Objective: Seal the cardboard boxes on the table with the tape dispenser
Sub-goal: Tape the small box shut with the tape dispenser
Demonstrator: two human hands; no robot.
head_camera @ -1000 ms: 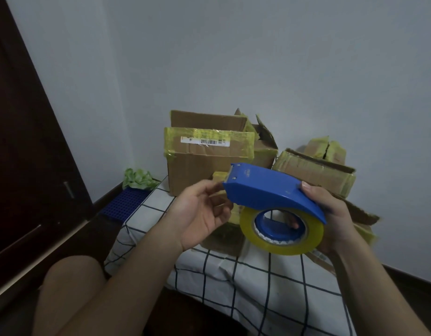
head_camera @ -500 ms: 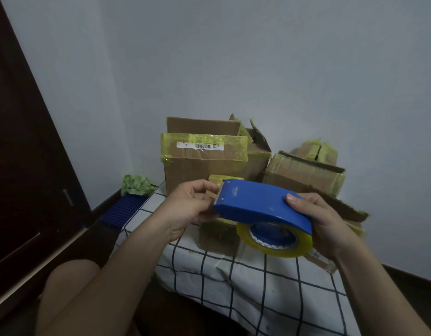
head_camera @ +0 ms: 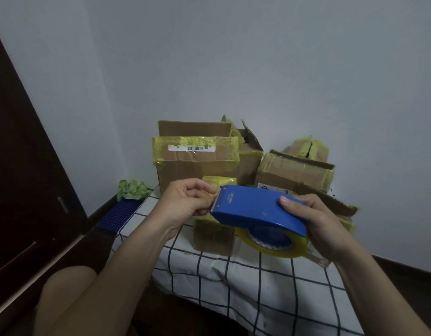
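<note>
Over checked tablecloth (head_camera: 258, 287) by grey wall (head_camera: 258, 69), I see right hand (head_camera: 316, 221) gripping blue tape dispenser (head_camera: 253, 207), left hand (head_camera: 185, 202) pinching yellow tape (head_camera: 277, 253) at blade, cardboard boxes (head_camera: 197, 170) behind, barcode label (head_camera: 189, 148) on biggest, dispenser logo unreadable.

Checked-cloth table (head_camera: 233, 275); taped cardboard boxes (head_camera: 197, 170) in a cluster at its far side

the right hand (head_camera: 316, 221) is gripping a blue tape dispenser (head_camera: 255, 209) while the left hand (head_camera: 185, 202) is pinching at its front edge above taped boxes (head_camera: 197, 163).

Cardboard boxes (head_camera: 197, 170) stand on the table (head_camera: 233, 275), behind the tape dispenser (head_camera: 253, 209).
</note>
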